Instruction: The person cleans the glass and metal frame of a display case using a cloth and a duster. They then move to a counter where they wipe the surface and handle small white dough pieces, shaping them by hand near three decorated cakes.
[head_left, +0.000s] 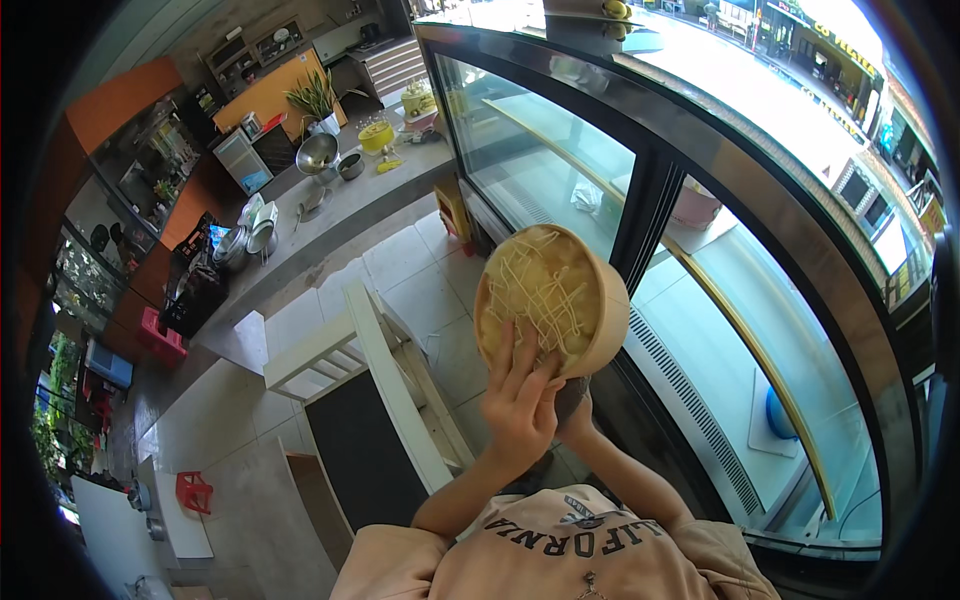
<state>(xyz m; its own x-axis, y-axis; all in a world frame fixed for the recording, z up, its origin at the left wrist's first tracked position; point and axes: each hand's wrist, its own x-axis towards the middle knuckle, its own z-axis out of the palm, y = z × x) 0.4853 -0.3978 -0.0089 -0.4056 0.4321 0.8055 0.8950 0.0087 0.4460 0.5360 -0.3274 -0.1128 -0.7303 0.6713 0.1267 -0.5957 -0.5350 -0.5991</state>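
Note:
A round tan kraft-paper bowl is tilted in front of me, its top facing me. Pale yellow food fills it, crossed by thin cream-coloured drizzled lines; I cannot tell whether a clear lid lies over it. The fingers of my left hand spread over the lower edge of the top, and the thumb is at the rim. My right hand supports the bowl from below and behind, its fingers hidden. Something dark brown shows between that hand and the bowl; what it is stays unclear.
A glass display case with a gold-coloured rail stands to the right, holding a pink cake box. A white wooden frame with a black panel is at left. The far counter bears metal bowls, a yellow cake and a potted plant.

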